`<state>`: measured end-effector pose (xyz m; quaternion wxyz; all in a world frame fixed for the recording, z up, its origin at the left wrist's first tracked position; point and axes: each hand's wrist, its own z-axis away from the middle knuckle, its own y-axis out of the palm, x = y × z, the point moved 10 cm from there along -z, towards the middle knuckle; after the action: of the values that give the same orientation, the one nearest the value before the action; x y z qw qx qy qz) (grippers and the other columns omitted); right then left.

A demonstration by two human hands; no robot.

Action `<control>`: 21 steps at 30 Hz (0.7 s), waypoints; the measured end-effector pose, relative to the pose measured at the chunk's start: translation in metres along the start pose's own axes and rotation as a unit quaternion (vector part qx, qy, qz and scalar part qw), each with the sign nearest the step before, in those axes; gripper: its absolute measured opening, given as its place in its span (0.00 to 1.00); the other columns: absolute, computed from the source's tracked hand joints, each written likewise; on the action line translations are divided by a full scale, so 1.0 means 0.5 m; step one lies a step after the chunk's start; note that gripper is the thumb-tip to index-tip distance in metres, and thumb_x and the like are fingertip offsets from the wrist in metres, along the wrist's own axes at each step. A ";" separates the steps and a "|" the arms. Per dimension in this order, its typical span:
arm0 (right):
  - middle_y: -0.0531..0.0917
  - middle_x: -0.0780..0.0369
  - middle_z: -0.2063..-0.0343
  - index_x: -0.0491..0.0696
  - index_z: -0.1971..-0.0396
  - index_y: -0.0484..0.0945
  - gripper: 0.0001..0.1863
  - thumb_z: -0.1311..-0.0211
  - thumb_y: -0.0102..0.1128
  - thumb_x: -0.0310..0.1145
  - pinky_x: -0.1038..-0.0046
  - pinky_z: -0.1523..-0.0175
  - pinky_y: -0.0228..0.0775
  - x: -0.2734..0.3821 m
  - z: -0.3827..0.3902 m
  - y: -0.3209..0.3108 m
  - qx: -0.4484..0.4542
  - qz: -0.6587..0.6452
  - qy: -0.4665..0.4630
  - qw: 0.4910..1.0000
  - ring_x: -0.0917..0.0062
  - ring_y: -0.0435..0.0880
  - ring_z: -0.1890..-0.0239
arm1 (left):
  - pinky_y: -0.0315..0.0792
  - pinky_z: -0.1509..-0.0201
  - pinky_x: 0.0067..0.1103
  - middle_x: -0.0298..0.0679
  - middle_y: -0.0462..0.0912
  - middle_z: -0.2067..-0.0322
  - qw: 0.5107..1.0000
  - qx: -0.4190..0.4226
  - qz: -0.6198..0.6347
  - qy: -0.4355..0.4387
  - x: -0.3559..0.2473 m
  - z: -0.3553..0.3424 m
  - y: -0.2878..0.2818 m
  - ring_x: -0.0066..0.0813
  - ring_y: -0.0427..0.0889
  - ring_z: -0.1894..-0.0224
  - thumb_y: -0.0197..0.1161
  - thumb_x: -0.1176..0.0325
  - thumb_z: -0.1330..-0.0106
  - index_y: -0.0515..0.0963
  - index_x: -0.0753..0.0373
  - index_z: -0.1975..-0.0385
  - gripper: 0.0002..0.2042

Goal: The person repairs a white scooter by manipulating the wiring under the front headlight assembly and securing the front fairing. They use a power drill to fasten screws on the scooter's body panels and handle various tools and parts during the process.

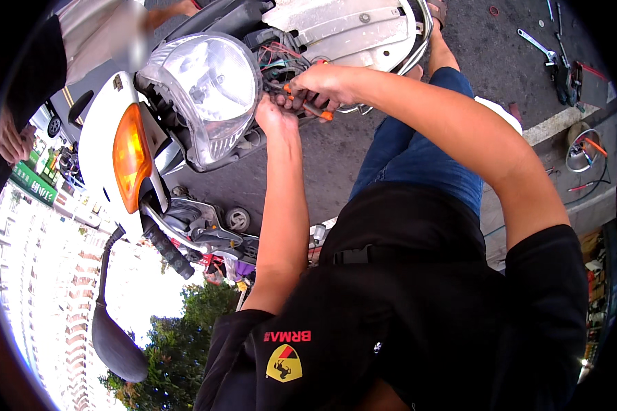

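Observation:
At the exposed front of a white scooter, my right hand (pixel 322 85) is closed around an orange-handled tool (pixel 326 115), apparently pliers, amid a bundle of wires (pixel 286 53). My left hand (pixel 277 111) is just left of it, fingers curled at the wiring; what they grip is too small and hidden to make out. The clear headlight unit (pixel 202 82) is beside both hands, with the orange turn signal (pixel 130 157) farther left. Above the hands lies a pale metal floor panel (pixel 349 38).
Another person's hand (pixel 14 140) is at the far left. A mirror (pixel 116 342) and handlebar grip (pixel 171 253) stick out at lower left. On the pavement right lie wrenches (pixel 536 46), a dark tool case (pixel 589 85) and a metal container (pixel 583 154) with tools.

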<state>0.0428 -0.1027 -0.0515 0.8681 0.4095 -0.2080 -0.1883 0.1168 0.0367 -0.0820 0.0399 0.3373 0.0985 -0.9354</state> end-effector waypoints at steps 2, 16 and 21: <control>0.77 0.63 0.74 0.47 0.69 0.74 0.12 0.42 0.50 0.40 0.65 0.72 0.69 0.002 0.008 -0.003 -0.027 0.000 -0.012 1.000 0.75 0.74 0.76 | 0.72 0.75 0.23 0.32 0.69 0.78 1.000 0.029 0.006 -0.006 -0.002 0.014 0.025 0.24 0.68 0.80 0.40 0.64 0.27 0.68 0.58 0.65 0.10; 0.78 0.63 0.74 0.47 0.71 0.76 0.13 0.40 0.49 0.41 0.65 0.72 0.71 0.008 0.014 -0.003 -0.041 0.026 -0.022 0.999 0.74 0.76 0.76 | 0.63 0.78 0.21 0.31 0.68 0.79 1.000 0.030 0.005 0.004 -0.001 0.008 0.007 0.22 0.65 0.80 0.42 0.68 0.28 0.68 0.59 0.67 0.07; 0.79 0.63 0.71 0.45 0.68 0.78 0.16 0.38 0.49 0.43 0.66 0.67 0.72 -0.014 -0.001 -0.020 -0.021 0.056 -0.029 0.998 0.74 0.77 0.71 | 0.70 0.72 0.19 0.33 0.77 0.67 0.997 0.069 0.019 0.019 -0.013 0.037 0.037 0.21 0.72 0.73 0.43 0.66 0.27 0.70 0.59 0.57 0.08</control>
<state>0.0358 -0.1047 -0.0611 0.8791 0.3735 -0.2518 -0.1555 0.1129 0.0147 -0.0666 0.0326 0.3590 0.0283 -0.9323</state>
